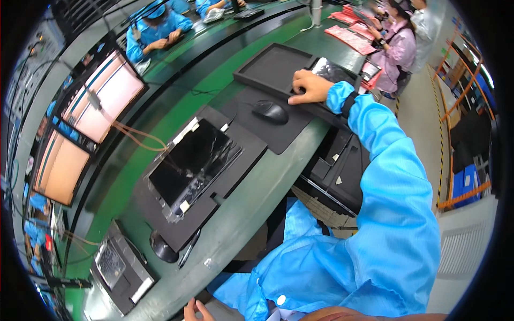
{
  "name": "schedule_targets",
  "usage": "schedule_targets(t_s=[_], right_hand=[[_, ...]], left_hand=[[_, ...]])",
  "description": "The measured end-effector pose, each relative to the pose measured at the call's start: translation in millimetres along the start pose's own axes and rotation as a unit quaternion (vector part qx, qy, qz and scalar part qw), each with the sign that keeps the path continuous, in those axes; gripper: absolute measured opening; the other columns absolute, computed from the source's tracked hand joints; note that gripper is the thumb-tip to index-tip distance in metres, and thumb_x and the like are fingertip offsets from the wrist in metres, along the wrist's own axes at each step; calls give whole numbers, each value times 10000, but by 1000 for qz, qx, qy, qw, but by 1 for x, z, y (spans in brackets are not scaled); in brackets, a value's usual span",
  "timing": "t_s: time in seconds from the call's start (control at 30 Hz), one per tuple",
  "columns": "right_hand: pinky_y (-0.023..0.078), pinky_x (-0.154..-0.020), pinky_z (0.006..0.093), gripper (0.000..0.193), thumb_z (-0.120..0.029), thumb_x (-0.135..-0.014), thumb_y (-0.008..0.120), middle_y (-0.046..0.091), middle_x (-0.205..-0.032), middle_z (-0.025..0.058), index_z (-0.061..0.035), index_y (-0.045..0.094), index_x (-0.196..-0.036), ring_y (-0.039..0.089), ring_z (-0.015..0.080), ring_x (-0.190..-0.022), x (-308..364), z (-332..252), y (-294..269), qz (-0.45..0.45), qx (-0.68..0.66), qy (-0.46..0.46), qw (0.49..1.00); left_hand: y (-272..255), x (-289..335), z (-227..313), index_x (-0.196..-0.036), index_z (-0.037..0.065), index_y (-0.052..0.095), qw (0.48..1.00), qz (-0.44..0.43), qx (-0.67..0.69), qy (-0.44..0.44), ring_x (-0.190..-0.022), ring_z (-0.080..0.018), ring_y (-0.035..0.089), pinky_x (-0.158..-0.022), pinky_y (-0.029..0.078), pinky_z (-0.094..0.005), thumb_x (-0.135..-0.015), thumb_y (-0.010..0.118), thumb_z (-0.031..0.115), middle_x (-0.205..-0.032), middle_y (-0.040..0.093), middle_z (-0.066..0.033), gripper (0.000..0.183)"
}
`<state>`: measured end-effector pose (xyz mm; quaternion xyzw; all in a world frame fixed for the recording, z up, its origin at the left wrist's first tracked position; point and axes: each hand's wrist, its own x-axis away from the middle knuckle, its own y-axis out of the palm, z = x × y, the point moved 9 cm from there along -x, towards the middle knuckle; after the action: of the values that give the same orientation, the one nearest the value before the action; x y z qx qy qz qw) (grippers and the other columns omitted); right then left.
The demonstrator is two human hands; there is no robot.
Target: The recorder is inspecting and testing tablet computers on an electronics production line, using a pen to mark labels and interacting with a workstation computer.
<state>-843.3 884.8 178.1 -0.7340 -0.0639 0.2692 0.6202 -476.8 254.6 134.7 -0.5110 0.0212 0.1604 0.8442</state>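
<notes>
My right hand (313, 87), in a blue sleeve with a dark wristband, is closed at the edge of a black tray (321, 109), its fingers curled over the rim. Something shiny in clear film (327, 70) lies in that tray beside the hand. Just left of it is a second, shallow black tray (247, 78). Only the fingers of my left hand (197, 311) show at the lower edge; they are apart, with nothing visible in them. A dark display panel (195, 152) under clear film lies on a black mat (243, 160) at the middle of the bench.
A black mouse (270, 112) sits near the right hand; another mouse (163, 246) and a pen (189, 249) lie nearer. Lit monitors (101, 96) stand at left. Black trays (342, 176) sit below the bench edge. Co-workers (158, 32) work across the bench, others at far right.
</notes>
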Motion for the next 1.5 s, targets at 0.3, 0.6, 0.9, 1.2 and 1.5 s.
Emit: schedule_targets(t_s=[0.3,0.6,0.9,1.2,1.5], right_hand=[[418,-593,419,766,-598,-1006,486,525,-589,113,97,587,-700,473,202,-594,-9,78,-64,110,-139,246,953],[342,-544,382,260,-232,-1013,490,496,-665,63,-17,568,-1137,457,202,-563,-64,-124,-210,364,163,-153,904],[365,-502,231,605,-616,-1049,356,370,-506,-45,-63,576,-943,410,81,-468,-152,-419,-162,110,-472,-6,875],[531,-821,385,364,-369,-1008,597,696,-950,88,-18,691,-1009,664,212,-916,-178,-629,54,-207,-448,-328,806],[489,-853,445,210,-205,-788,772,652,-890,124,-66,715,-936,609,341,-920,-154,-681,121,-79,-124,-594,791]], left_hand=[[16,6,36,-1055,-16,714,996,-54,45,63,-707,-325,622,-667,506,-389,-928,689,66,-808,646,-169,153],[20,-40,109,-1302,20,627,935,-145,240,219,-921,-324,654,-817,517,-388,-773,838,148,-1005,689,-171,584],[-9,-57,156,-1556,-37,235,837,-38,492,236,-1452,-354,339,-1190,273,-464,-730,898,429,-1553,339,-250,1158],[-57,53,-65,-1292,-16,603,722,51,657,-209,-1067,-138,620,-944,488,-305,-970,666,100,-1191,675,-57,348],[-79,122,-143,-1278,-15,621,777,-48,541,-318,-1070,-106,569,-946,458,-292,-970,691,175,-1179,658,-16,369]])
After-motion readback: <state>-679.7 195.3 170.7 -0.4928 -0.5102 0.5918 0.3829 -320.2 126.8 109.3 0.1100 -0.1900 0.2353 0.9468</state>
